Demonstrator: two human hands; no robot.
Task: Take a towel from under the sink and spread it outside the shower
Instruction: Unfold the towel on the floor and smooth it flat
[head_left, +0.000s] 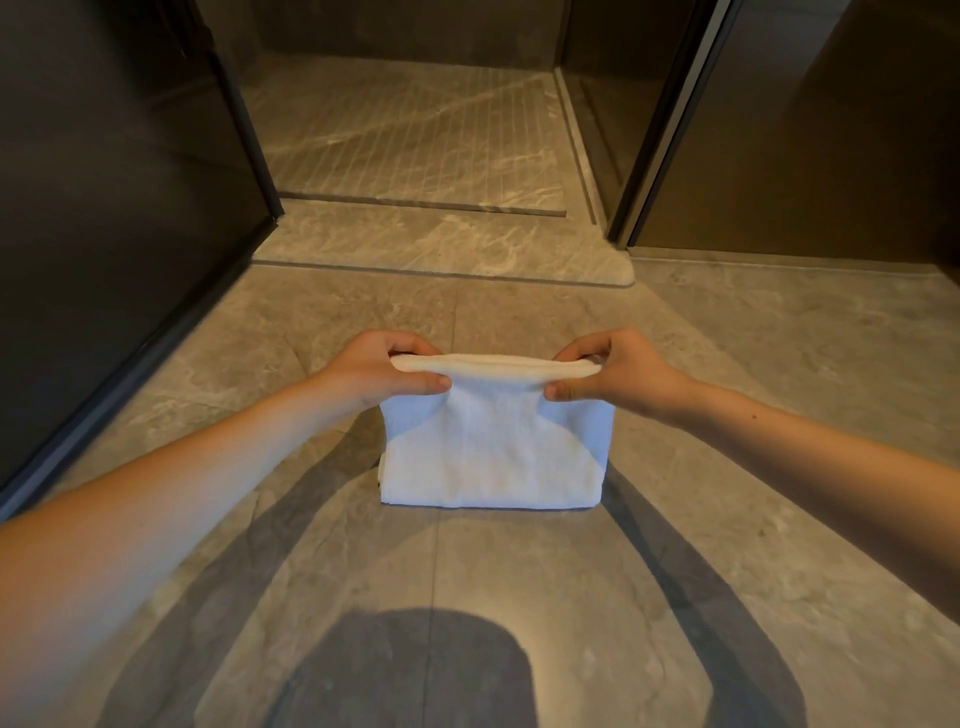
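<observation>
Towel: a white, folded terry-cloth towel hangs in the air over the grey marble-patterned floor tiles, short of the raised stone threshold of the shower stall.
Left hand: the left hand has its grip pressed together on the towel's upper left corner, thumb toward the camera, fingers behind the cloth.
Right hand: the right hand pinches the upper right corner the same way, so the top edge stretches between the two hands.
Fold state: several layers show at the top edge and the left side, so the towel is not yet opened out.
Handling: it looks soft, limp and light; it should drape and sag wherever unsupported, and is neither slippery nor fragile.
Where to hold: the corners of a single outer layer seem the best place, letting the remaining folds drop open under their own weight.
Risk: pinching all layers together would probably keep it bundled.
Stage: fetching appears done; unfolding and laying flat before the threshold remain.
</observation>
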